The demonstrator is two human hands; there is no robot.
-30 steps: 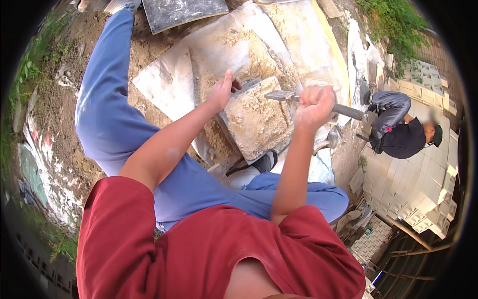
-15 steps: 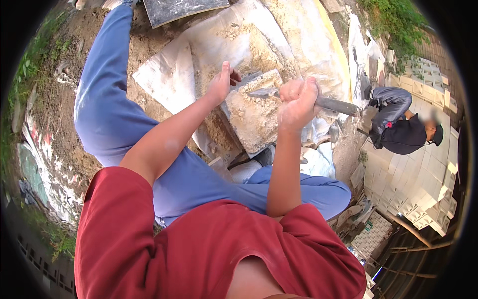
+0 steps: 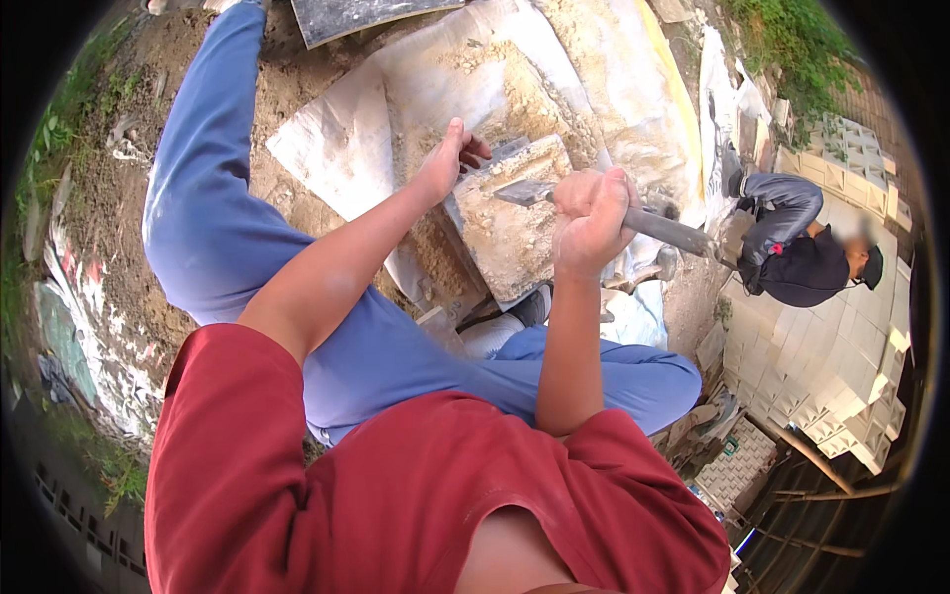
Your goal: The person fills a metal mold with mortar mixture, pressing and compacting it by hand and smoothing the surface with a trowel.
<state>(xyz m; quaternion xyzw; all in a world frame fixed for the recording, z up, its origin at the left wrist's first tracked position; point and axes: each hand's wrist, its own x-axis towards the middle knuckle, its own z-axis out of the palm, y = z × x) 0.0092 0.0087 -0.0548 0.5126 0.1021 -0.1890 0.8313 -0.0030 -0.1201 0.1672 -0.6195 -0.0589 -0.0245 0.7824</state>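
So the block (image 3: 510, 223) is the centre of everything: a squarish grey slab crusted with sandy mortar, propped at a tilt on pale sheeting (image 3: 346, 148) just past the person's knees. Left hand (image 3: 447, 158) sits on the block's upper left corner, palm down with fingers curled over the edge, which looks like bracing so it can't slide or rock. Right hand (image 3: 591, 220) is wrapped in a tight fist around a metal tool (image 3: 633, 220), just over the block's right edge. The flat end of the tool lies on the block's top face, and the long handle sticks out away from the block on the right. Held low and nearly flat like that, it reads to me as a scraping or chipping angle, though I can't tell exactly what kind of tool it is.

Loose sandy crumbs lie on the sheeting around the block, so the sheet probably catches the mess. Legs in blue trousers (image 3: 213, 198) flank the block on the near side. Well right of the block, another person (image 3: 802, 257) in dark clothes crouches by stacked pale pavers (image 3: 841, 356).
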